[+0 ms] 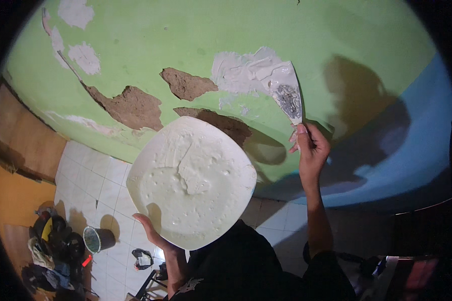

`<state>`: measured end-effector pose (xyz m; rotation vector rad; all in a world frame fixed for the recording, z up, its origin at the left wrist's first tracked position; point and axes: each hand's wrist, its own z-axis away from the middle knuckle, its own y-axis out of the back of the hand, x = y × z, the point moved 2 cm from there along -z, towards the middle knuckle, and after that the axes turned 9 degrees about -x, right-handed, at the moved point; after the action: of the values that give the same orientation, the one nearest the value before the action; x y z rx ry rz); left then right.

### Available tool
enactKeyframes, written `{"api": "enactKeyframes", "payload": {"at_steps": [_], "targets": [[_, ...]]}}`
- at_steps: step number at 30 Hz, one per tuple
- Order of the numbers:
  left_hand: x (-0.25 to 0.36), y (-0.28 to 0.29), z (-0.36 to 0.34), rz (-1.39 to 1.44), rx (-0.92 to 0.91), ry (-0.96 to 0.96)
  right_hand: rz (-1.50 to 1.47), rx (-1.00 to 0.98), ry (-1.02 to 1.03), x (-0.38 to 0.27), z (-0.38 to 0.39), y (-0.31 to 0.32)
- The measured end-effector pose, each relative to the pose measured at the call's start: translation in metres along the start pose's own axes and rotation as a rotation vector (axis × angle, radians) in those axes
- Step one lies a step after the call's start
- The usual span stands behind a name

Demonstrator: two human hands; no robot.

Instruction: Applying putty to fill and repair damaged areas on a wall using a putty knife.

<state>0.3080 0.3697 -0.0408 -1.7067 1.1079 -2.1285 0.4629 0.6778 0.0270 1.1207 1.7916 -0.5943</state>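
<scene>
My right hand [312,145] grips the handle of a putty knife [289,95], its blade coated with white putty and pressed to the green wall [306,30]. Next to the blade spreads a thick, uneven patch of wet white putty [238,70]. My left hand [158,236] supports a white squarish plate [246,200] from below, thumb at its rim, other fingers hidden underneath. Pale wet putty [186,185] fills much of the plate, with a thicker lump in the middle. Bare brown patches [188,84] of broken plaster lie left of the putty patch.
A long crack runs to another bare brown patch [130,108] on the left. Below, on white floor tiles [103,175], stand a bucket [99,240] and a pile of dark items [55,251]. The wall turns blue [417,140] at right. A small black bag [143,259] lies near the bucket.
</scene>
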Motion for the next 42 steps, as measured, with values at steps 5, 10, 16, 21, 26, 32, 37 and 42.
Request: {"api": "enactKeyframes", "payload": {"at_steps": [5, 10, 16, 21, 26, 32, 37, 42], "targets": [[0.0, -0.001, -0.002, -0.002, -0.003, -0.001, 0.037, 0.025, -0.009, 0.006, 0.01, 0.013], [-0.001, 0.004, -0.003, -0.026, 0.004, -0.015, 0.031, 0.058, -0.006, 0.006, 0.023, 0.027], [-0.001, 0.004, -0.003, -0.068, 0.023, -0.017, 0.341, 0.204, 0.279, -0.01, 0.032, 0.036], [0.002, -0.005, -0.002, 0.016, -0.039, 0.055, 0.935, 0.105, 0.744, -0.056, 0.008, 0.015], [0.006, -0.022, -0.004, -0.018, -0.042, 0.08, 1.224, -0.052, 0.919, -0.086, -0.029, 0.006], [0.002, -0.015, -0.006, 0.013, -0.05, 0.126, 1.432, -0.156, 1.048, -0.13, -0.048, -0.001], [0.008, -0.025, -0.004, 0.06, -0.033, 0.129, 1.486, -0.154, 0.996, -0.149, -0.035, 0.008], [0.008, -0.017, -0.008, 0.04, -0.065, 0.151, 1.458, -0.04, 0.911, -0.152, -0.025, 0.028]]}}
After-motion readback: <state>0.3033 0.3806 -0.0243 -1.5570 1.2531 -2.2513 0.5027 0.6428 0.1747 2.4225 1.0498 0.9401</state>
